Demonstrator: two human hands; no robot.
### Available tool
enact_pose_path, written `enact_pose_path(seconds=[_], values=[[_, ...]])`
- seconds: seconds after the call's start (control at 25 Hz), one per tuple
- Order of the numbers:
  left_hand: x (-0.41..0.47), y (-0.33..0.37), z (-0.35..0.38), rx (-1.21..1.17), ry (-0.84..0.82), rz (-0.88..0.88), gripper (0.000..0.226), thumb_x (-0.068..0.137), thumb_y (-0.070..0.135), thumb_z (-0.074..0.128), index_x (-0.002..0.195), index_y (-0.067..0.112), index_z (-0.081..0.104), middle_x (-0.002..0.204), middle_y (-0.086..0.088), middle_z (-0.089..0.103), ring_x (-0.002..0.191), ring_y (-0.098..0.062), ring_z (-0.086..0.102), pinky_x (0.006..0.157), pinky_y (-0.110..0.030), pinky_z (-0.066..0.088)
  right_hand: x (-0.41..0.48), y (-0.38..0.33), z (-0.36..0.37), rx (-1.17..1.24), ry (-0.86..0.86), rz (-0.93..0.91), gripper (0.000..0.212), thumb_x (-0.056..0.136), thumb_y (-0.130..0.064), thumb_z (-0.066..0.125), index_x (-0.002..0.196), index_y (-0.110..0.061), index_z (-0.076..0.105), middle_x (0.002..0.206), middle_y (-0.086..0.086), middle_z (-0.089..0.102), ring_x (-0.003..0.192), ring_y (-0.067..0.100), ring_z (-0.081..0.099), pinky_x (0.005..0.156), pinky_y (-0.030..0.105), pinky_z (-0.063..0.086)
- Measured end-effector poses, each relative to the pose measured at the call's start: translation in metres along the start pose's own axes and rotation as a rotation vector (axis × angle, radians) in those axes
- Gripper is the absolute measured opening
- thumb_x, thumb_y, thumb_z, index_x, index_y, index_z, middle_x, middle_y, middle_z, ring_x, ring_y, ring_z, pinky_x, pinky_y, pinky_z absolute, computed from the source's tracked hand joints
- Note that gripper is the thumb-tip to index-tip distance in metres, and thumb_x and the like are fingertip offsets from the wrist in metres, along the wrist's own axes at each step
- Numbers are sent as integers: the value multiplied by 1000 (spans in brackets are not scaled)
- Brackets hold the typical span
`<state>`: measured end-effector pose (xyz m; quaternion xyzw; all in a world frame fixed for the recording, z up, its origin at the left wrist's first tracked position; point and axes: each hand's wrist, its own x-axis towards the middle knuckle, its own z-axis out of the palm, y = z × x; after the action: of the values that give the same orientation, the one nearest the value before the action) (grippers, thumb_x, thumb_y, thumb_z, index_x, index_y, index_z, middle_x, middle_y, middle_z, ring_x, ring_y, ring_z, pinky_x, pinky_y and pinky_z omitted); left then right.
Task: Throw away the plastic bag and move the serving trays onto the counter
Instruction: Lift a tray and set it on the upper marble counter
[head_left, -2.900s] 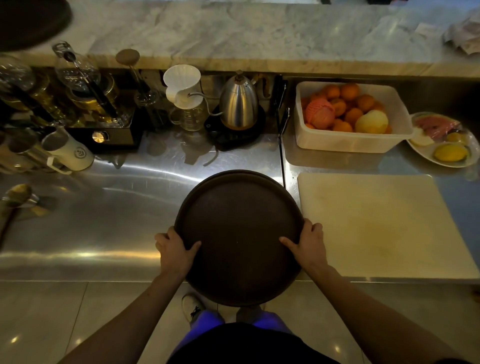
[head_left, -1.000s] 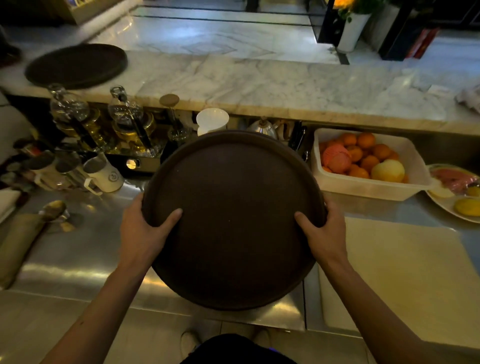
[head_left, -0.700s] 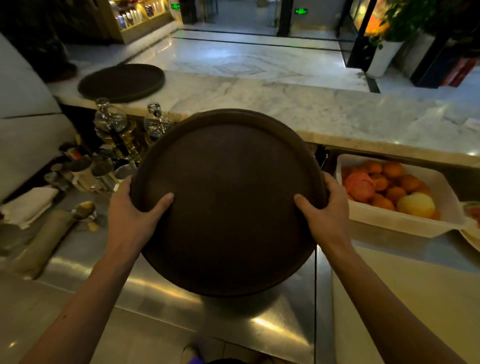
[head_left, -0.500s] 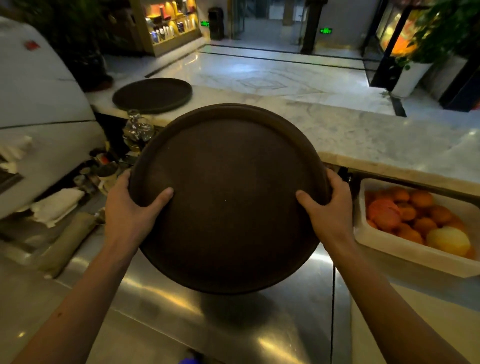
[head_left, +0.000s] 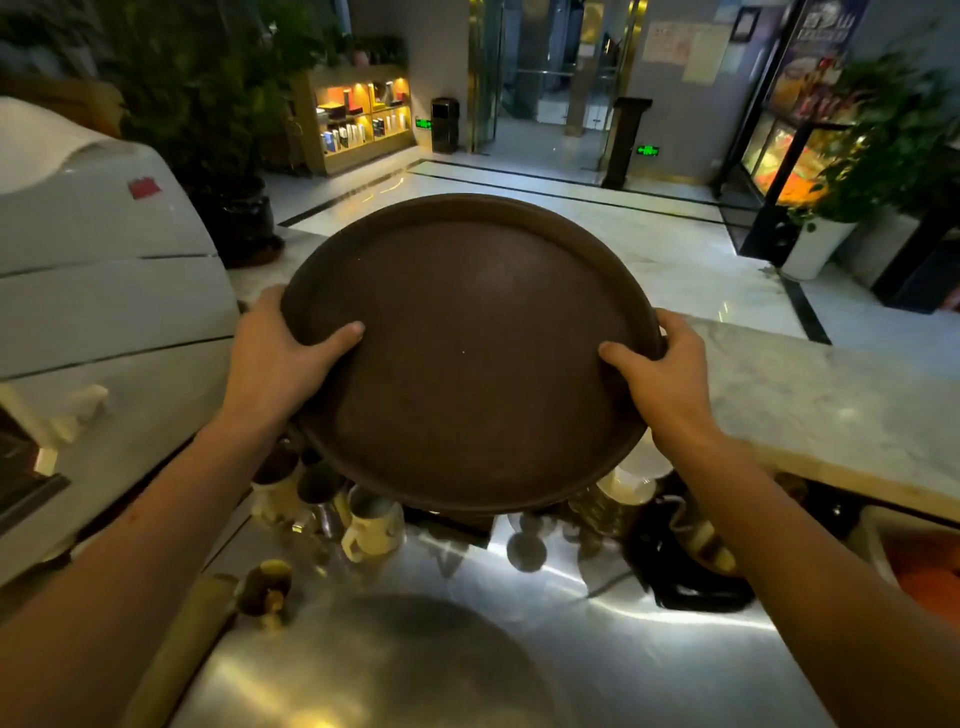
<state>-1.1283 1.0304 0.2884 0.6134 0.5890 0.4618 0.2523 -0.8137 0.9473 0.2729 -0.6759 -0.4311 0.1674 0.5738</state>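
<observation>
The left thumb (head_left: 332, 335) is pressed flat on the upper face of the round brown serving tray (head_left: 467, 358), w/ the remaining fingers wrapped under the rim and hidden; the left hand (head_left: 275, 358) is thus clamped on the tray's left edge. The right thumb (head_left: 621, 356) is laid on the tray face in the same way, the other fingers curled around and beneath the rim, so the right hand (head_left: 670, 384) is clamped on the right edge. The tray is held in the air between both hands, tilted w/ its far edge higher, approx. level w/ the marble counter (head_left: 810, 395) and partly over it; whether any part touches the marble cannot be told. Both bare forearms are stretched forward from the lower corners of the view. Beneath the tray, a cluster of mugs and metal pitchers (head_left: 332, 504) is seen on the stainless steel worktop (head_left: 519, 649), near a white mug (head_left: 371, 530) w/ its handle turned toward the camera. A dark round shadow is cast on the steel below the tray. To the right, a kettle base w/ a dark cord (head_left: 680, 571) is partly visible, blurred. At left, a large white machine housing (head_left: 93, 260) is seen beside the counter. Beyond the counter, a polished lobby floor (head_left: 649, 234), a lit display shelf (head_left: 363, 117) and potted plants (head_left: 883, 156) are visible in the bkgd.
</observation>
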Motion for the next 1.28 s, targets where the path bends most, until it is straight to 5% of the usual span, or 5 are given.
enact_pose_path(seconds=[0.36, 0.52, 0.64, 0.92, 1.28], values=[[244, -66, 16, -38, -160, -230, 58, 82, 33, 74, 131, 11, 52, 112, -5, 62, 102, -25, 62, 79, -36, 51, 151, -21, 180, -90, -29, 169, 25, 82, -19, 67, 102, -20, 53, 98, 5, 62, 87, 23, 62, 68, 33, 53], [322, -114, 43, -41, -113, -280, 46, 85, 27, 71, 124, 8, 58, 110, -11, 65, 96, -27, 63, 76, -37, 50, 209, -7, 244, -169, -73, 196, 21, 85, -16, 63, 99, -18, 47, 88, 2, 55, 76, 17, 56, 72, 35, 51], [362, -143, 56, -16, -82, -312, 38, 86, 24, 67, 122, 9, 61, 109, -12, 67, 96, -30, 64, 81, -41, 54, 239, 2, 278, -203, -111, 213, 20, 90, -14, 59, 100, -19, 42, 94, 4, 52, 88, 23, 56, 77, 37, 52], [404, -202, 88, 58, -17, -333, 38, 94, 13, 53, 132, 9, 55, 124, -14, 59, 115, -33, 55, 96, -41, 47, 275, 53, 340, -280, -167, 261, 18, 90, -12, 54, 107, -12, 48, 109, 12, 56, 97, 28, 56, 81, 39, 52], [428, -248, 106, 317, -62, -308, 30, 96, 16, 49, 121, 1, 57, 118, -26, 59, 108, -44, 56, 84, -44, 46, 285, 88, 374, -346, -223, 273, 36, 89, -9, 45, 125, -5, 49, 119, 16, 57, 103, 30, 56, 91, 43, 52]])
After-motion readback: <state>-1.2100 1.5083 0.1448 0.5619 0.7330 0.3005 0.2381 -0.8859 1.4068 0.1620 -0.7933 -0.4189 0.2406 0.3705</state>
